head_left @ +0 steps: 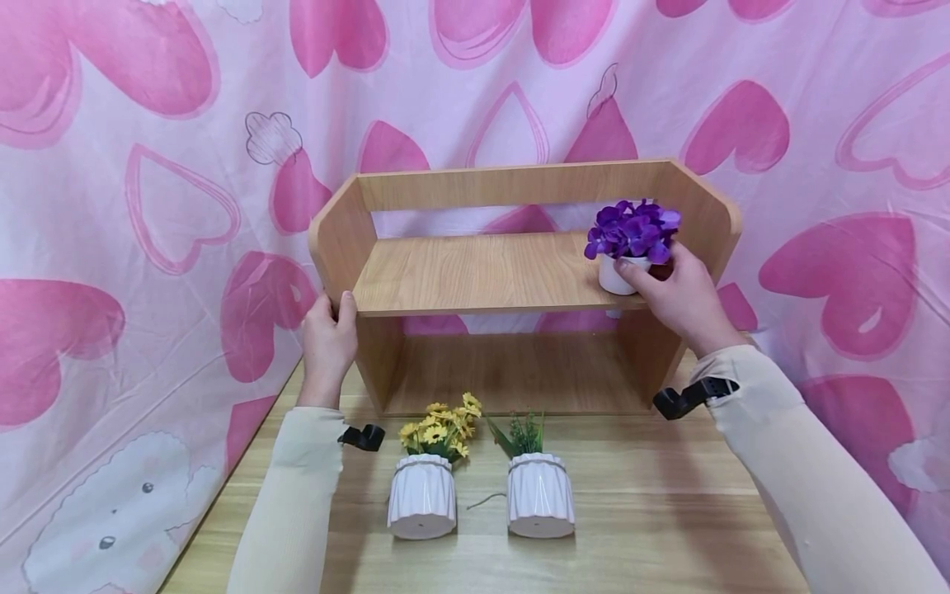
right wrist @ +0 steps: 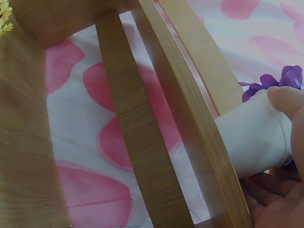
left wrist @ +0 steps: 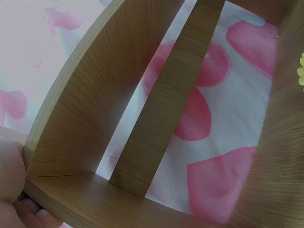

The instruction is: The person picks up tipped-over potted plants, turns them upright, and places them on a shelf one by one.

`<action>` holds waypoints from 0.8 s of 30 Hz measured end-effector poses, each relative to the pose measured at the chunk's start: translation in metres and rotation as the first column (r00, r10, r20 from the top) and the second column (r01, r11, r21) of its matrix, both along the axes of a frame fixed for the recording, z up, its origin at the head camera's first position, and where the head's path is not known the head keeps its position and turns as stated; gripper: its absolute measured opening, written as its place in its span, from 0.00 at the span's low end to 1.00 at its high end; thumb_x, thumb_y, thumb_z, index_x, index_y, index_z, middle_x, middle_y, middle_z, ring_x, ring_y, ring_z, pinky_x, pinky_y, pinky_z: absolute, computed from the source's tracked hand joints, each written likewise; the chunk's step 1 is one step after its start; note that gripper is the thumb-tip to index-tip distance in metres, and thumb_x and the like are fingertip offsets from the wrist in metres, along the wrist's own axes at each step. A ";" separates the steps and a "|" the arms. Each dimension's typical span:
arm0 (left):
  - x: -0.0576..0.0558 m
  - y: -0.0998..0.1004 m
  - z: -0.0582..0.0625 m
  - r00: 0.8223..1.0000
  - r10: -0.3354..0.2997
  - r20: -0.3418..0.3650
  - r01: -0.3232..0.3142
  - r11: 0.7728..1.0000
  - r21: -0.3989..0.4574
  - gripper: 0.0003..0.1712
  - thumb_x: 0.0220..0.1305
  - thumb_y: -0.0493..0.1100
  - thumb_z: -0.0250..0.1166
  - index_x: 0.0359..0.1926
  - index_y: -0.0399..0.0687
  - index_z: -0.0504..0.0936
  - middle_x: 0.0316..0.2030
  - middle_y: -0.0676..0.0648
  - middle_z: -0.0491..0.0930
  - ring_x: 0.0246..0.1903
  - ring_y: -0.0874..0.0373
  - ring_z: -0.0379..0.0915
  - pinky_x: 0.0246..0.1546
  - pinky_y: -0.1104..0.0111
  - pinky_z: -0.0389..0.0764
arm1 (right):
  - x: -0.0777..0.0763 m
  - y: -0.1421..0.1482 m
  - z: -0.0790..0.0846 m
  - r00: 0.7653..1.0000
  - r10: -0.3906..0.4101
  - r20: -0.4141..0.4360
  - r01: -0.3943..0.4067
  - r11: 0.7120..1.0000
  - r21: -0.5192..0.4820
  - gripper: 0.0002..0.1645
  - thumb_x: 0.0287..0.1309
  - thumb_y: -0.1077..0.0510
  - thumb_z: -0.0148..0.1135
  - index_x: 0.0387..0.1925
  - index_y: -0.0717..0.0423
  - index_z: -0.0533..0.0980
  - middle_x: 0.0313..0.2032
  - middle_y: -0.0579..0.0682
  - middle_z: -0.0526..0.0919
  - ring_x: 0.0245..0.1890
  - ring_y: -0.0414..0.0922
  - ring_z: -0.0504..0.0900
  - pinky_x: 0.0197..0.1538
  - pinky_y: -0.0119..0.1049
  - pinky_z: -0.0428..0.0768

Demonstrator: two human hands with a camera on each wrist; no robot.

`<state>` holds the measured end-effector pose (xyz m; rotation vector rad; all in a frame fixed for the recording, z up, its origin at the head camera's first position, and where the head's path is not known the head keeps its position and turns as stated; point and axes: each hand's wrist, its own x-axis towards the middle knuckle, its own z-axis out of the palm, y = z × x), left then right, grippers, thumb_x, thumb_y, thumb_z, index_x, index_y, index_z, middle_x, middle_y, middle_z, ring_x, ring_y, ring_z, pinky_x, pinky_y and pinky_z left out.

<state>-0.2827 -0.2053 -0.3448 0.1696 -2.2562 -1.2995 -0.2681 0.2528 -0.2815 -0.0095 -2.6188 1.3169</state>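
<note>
A two-tier wooden shelf [head_left: 460, 276] stands on the table. At the right end of its upper board is a white pot [head_left: 618, 279] with purple flowers [head_left: 634, 231]. My right hand [head_left: 686, 297] grips this pot from the right, thumb across its front; the right wrist view shows the white pot [right wrist: 256, 135] against the board's edge, fingers around its far side partly hidden. My left hand [head_left: 330, 342] holds the left side panel of the shelf near the upper board. In the left wrist view, the left hand [left wrist: 14, 190] wraps the panel's outer edge at the corner.
On the table [head_left: 638, 511] before the shelf stand a fluted white pot [head_left: 421, 499] with yellow flowers [head_left: 441, 429] and another fluted white pot [head_left: 540, 499] with green leaves [head_left: 525, 436]. A thin string [head_left: 486, 500] lies between them. A pink heart-patterned curtain [head_left: 185, 206] hangs behind.
</note>
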 end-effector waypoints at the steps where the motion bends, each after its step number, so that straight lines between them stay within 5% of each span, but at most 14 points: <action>1: 0.000 0.000 0.000 1.000 -0.001 -0.003 0.001 1.000 -0.001 0.29 0.83 0.55 0.54 0.67 0.36 0.80 0.67 0.32 0.81 0.62 0.37 0.81 0.69 0.42 0.79 | 0.000 0.001 0.000 1.000 -0.002 0.004 0.002 1.000 -0.009 0.59 0.67 0.25 0.63 0.84 0.55 0.57 0.78 0.66 0.68 0.75 0.65 0.69 0.77 0.69 0.67; 9: 0.000 0.001 0.000 1.000 0.006 0.010 -0.006 1.000 -0.003 0.29 0.83 0.55 0.54 0.64 0.34 0.80 0.65 0.31 0.82 0.60 0.38 0.81 0.66 0.43 0.81 | 0.013 0.003 -0.004 0.999 -0.030 0.030 0.032 0.996 -0.078 0.65 0.66 0.23 0.62 0.87 0.54 0.49 0.81 0.64 0.64 0.79 0.63 0.67 0.77 0.61 0.69; 18: 0.001 0.001 0.001 1.000 0.023 -0.010 -0.023 1.000 -0.010 0.28 0.83 0.55 0.54 0.58 0.31 0.81 0.61 0.29 0.84 0.57 0.38 0.81 0.61 0.42 0.82 | 0.049 0.005 -0.014 0.998 -0.019 -0.052 0.015 0.997 -0.079 0.54 0.75 0.34 0.61 0.86 0.57 0.52 0.80 0.63 0.67 0.78 0.63 0.70 0.75 0.57 0.71; 24: 0.001 0.001 -0.001 0.999 0.029 -0.017 -0.029 0.999 -0.029 0.29 0.83 0.54 0.54 0.58 0.30 0.81 0.60 0.28 0.84 0.57 0.36 0.81 0.61 0.42 0.81 | 0.069 0.002 -0.029 0.989 -0.032 -0.141 0.024 0.998 -0.061 0.42 0.78 0.39 0.60 0.79 0.59 0.66 0.73 0.63 0.77 0.71 0.60 0.77 0.63 0.18 0.77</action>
